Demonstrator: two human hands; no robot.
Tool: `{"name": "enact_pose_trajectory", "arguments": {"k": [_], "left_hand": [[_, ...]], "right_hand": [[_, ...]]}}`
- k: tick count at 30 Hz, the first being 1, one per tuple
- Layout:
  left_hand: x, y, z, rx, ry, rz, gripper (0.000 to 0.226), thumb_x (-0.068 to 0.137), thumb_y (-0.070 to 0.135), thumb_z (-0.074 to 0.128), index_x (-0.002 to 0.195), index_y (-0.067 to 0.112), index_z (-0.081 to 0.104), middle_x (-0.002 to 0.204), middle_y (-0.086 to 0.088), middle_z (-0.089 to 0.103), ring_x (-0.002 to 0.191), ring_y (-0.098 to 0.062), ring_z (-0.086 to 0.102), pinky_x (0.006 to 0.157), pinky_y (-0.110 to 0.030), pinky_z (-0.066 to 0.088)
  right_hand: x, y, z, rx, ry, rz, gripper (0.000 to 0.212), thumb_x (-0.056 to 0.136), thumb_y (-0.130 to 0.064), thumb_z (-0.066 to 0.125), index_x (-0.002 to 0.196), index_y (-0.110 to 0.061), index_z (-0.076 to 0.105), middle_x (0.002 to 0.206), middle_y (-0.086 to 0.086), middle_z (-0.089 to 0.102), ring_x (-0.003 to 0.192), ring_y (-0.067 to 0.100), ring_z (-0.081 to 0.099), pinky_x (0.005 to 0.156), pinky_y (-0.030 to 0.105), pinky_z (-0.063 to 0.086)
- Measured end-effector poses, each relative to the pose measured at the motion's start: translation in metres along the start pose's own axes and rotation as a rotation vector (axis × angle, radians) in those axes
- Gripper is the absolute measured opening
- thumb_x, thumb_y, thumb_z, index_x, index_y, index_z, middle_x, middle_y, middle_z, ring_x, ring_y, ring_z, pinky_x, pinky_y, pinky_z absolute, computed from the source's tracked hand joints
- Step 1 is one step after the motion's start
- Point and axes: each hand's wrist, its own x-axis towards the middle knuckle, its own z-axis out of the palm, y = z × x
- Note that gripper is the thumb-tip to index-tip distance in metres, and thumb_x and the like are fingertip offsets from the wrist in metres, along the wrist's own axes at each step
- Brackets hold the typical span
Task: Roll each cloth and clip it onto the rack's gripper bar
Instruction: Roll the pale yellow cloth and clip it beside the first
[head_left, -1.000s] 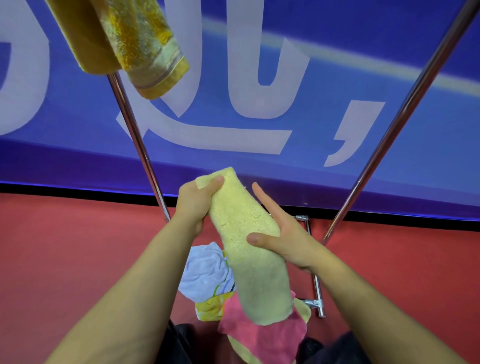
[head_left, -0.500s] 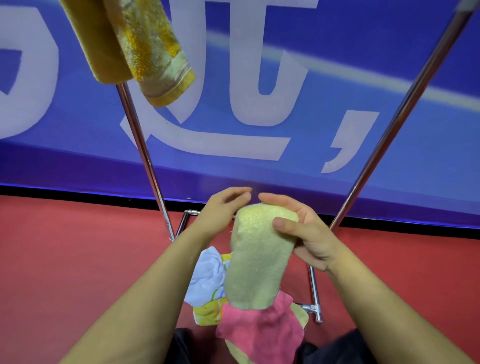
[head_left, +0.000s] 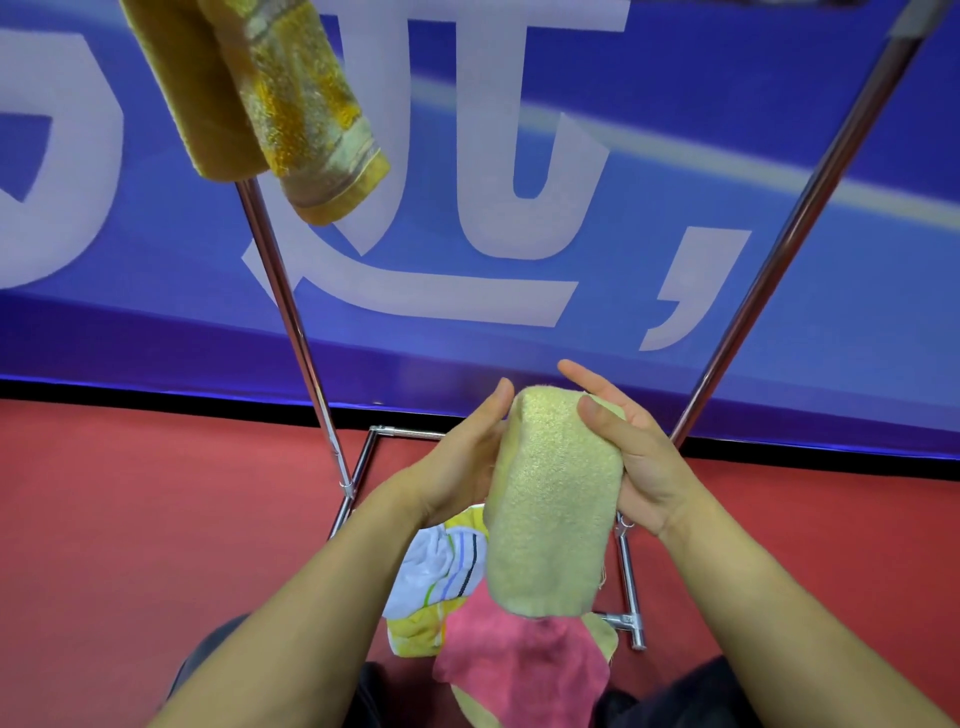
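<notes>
Pale yellow terry cloth (head_left: 553, 499), soft, light, limp, is pressed between left hand (head_left: 462, 460) and right hand (head_left: 631, 452), fingers extended. Best gripped mid-roll; loose lower edge likely unrolls.

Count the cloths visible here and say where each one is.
5: a pale yellow cloth between both hands; a mustard towel hanging top left; white striped, yellow and pink cloths piled below. More may be hidden underneath.
</notes>
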Motion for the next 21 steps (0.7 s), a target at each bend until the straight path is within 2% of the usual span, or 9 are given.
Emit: {"name": "enact_pose_trajectory", "arguments": {"k": [2,5,7,9,12,16,19,21], "left_hand": [[0.002,-0.004,0.0,0.018,0.0,0.015,0.08,0.088,0.074,0.027,0.138,0.021,0.058,0.133,0.0,0.069,0.125,-0.018,0.064,0.101,-0.034,0.05],[0.003,-0.011,-0.001,0.077,0.061,0.029,0.073,0.084,0.075,0.049,0.131,0.021,0.065,0.133,-0.003,0.069,0.126,-0.019,0.064,0.108,-0.041,0.048],[0.003,-0.015,-0.002,0.178,0.111,0.052,0.067,0.079,0.067,0.064,0.119,0.014,0.072,0.124,-0.008,0.073,0.118,-0.027,0.068,0.11,-0.055,0.044],[0.004,-0.015,0.002,0.261,0.162,0.065,0.051,0.079,0.053,0.077,0.114,0.015,0.074,0.117,-0.009,0.076,0.113,-0.03,0.071,0.107,-0.059,0.047],[0.007,-0.018,0.01,0.285,0.243,0.072,0.031,0.083,0.031,0.083,0.11,0.019,0.075,0.107,-0.002,0.079,0.103,-0.019,0.075,0.1,-0.046,0.056],[0.008,-0.02,0.01,0.271,0.304,0.081,0.025,0.086,0.032,0.08,0.104,0.015,0.078,0.1,-0.003,0.08,0.096,-0.018,0.077,0.09,-0.035,0.06],[0.009,-0.02,0.005,0.323,0.325,0.067,0.022,0.088,0.034,0.079,0.098,0.014,0.079,0.094,-0.003,0.081,0.09,-0.017,0.077,0.081,-0.028,0.06],[0.011,-0.022,0.003,0.359,0.329,0.055,0.024,0.089,0.034,0.077,0.097,0.012,0.08,0.092,-0.003,0.081,0.086,-0.015,0.077,0.075,-0.022,0.059]], "right_hand": [[0.001,0.0,-0.001,-0.005,0.038,0.013,0.042,0.092,-0.018,0.06,0.134,-0.02,0.064,0.12,0.02,0.07,0.102,0.028,0.07,0.095,0.04,0.055],[0.002,0.003,-0.004,-0.026,0.057,0.039,0.041,0.094,-0.019,0.06,0.135,-0.019,0.064,0.127,0.026,0.065,0.113,0.037,0.062,0.106,0.051,0.046],[0.004,0.006,-0.005,-0.036,0.068,0.049,0.041,0.093,-0.021,0.062,0.134,-0.021,0.064,0.123,0.026,0.065,0.114,0.038,0.059,0.109,0.056,0.041],[0.006,0.009,-0.003,-0.044,0.083,0.047,0.041,0.091,-0.023,0.064,0.133,-0.022,0.065,0.121,0.024,0.065,0.113,0.037,0.059,0.109,0.056,0.04],[0.01,0.014,-0.004,-0.066,0.115,0.048,0.041,0.092,-0.027,0.067,0.132,-0.024,0.065,0.128,0.024,0.064,0.119,0.04,0.061,0.112,0.056,0.041],[0.013,0.015,-0.007,-0.074,0.167,0.086,0.036,0.096,-0.033,0.065,0.131,-0.027,0.066,0.138,0.016,0.062,0.126,0.034,0.062,0.11,0.054,0.045],[0.014,0.015,-0.006,-0.097,0.239,0.111,0.037,0.096,-0.036,0.064,0.13,-0.021,0.065,0.128,0.008,0.07,0.116,0.024,0.069,0.103,0.047,0.052],[0.015,0.017,-0.005,-0.207,0.344,0.098,0.038,0.094,-0.043,0.065,0.126,-0.021,0.066,0.121,0.001,0.073,0.109,0.015,0.071,0.099,0.04,0.055]]}}
